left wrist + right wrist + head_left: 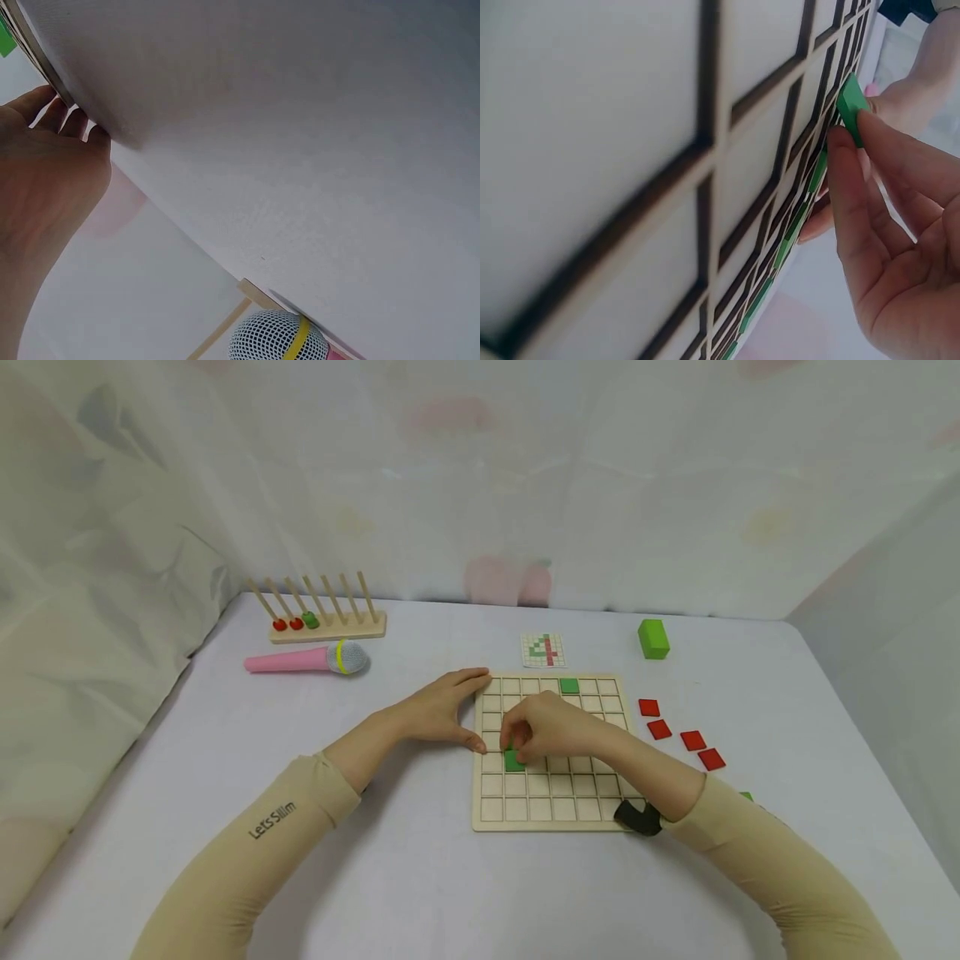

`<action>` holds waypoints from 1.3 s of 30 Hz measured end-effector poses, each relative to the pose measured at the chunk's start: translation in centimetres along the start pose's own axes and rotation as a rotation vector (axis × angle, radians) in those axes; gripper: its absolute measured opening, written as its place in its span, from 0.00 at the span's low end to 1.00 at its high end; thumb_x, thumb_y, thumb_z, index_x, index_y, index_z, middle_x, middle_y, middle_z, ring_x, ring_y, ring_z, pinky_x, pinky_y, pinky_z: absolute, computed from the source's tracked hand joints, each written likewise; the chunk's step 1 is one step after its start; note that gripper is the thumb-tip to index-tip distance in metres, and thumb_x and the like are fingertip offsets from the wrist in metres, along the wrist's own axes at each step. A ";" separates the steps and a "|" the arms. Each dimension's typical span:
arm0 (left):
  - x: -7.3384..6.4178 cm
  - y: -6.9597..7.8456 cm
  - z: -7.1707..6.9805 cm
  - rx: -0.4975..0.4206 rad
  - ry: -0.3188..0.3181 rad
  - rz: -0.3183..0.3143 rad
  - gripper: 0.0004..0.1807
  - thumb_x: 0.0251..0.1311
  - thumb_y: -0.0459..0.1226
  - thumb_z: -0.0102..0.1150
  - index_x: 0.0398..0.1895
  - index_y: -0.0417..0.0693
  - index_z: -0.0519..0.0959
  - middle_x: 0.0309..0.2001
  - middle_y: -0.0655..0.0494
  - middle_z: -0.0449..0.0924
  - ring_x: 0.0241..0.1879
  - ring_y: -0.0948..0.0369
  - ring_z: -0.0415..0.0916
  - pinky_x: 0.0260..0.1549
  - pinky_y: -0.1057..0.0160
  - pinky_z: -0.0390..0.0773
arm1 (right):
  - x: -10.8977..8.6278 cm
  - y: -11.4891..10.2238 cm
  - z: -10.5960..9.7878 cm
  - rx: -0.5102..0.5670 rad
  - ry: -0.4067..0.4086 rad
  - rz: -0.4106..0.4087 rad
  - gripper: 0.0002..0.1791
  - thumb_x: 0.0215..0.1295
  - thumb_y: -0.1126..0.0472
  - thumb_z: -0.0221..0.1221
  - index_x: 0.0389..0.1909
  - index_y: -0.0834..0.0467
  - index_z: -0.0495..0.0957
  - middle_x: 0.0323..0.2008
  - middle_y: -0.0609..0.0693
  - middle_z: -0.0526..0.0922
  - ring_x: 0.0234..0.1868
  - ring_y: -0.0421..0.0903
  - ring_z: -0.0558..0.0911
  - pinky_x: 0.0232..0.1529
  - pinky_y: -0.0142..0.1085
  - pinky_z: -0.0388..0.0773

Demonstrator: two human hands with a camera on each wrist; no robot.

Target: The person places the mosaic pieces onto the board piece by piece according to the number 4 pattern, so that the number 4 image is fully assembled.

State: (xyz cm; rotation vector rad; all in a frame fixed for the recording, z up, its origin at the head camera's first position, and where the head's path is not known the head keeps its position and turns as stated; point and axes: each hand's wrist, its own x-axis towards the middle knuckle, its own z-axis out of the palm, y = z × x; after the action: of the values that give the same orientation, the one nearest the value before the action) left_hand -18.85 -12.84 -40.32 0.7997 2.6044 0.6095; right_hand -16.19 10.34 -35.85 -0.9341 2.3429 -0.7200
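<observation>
A wooden grid board [480, 810] lies on the table, a green square tile [570, 686] in its top row. My right hand [558, 727] is over the board's left-middle cells, pinching another green square tile [850, 109] between thumb and fingertip. That tile stands tilted against the grid in the right wrist view. Several green tiles [791, 234] sit in cells beyond it, mostly hidden from the head view by this hand. My left hand [442, 710] rests at the board's left edge, fingers by the top corner and thumb lower down.
A small pattern card [543, 651] is behind the board. To the right are several red tiles [693, 740] and a green block [654, 639]. At the back left stand a wooden peg rack [330, 628] with beads and a pink toy microphone [300, 660].
</observation>
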 end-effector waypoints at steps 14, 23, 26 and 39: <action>0.0 0.0 0.0 0.001 0.001 -0.009 0.65 0.41 0.64 0.73 0.79 0.50 0.50 0.81 0.56 0.46 0.80 0.51 0.44 0.78 0.48 0.53 | 0.1 0.0 0.3 -0.015 0.017 0.007 0.07 0.51 0.68 0.70 0.30 0.52 0.86 0.24 0.43 0.84 0.27 0.37 0.77 0.31 0.29 0.77; 0.0 0.2 -0.1 -0.003 0.005 0.003 0.65 0.41 0.63 0.74 0.79 0.49 0.51 0.81 0.54 0.46 0.80 0.50 0.46 0.78 0.47 0.54 | 0.1 0.1 0.4 -0.015 0.038 0.017 0.08 0.50 0.68 0.71 0.29 0.52 0.88 0.24 0.41 0.85 0.27 0.35 0.79 0.32 0.28 0.78; -0.1 0.1 -0.1 -0.005 0.009 0.007 0.65 0.41 0.63 0.74 0.79 0.48 0.51 0.81 0.54 0.46 0.80 0.49 0.45 0.78 0.47 0.54 | 0.1 0.1 0.4 -0.014 0.040 0.019 0.08 0.50 0.68 0.71 0.29 0.52 0.88 0.24 0.42 0.86 0.27 0.34 0.79 0.32 0.27 0.78; 0.0 0.0 0.0 0.009 0.008 0.012 0.65 0.41 0.64 0.73 0.79 0.48 0.51 0.81 0.54 0.46 0.80 0.50 0.46 0.78 0.47 0.54 | 0.0 0.0 0.4 -0.032 0.043 0.016 0.08 0.49 0.68 0.70 0.29 0.52 0.89 0.25 0.42 0.87 0.27 0.33 0.79 0.32 0.27 0.78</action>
State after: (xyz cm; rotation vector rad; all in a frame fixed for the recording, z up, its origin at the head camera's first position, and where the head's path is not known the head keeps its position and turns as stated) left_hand -18.89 -12.79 -40.28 0.8184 2.6133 0.6062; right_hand -15.94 10.19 -36.13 -0.9216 2.4034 -0.7042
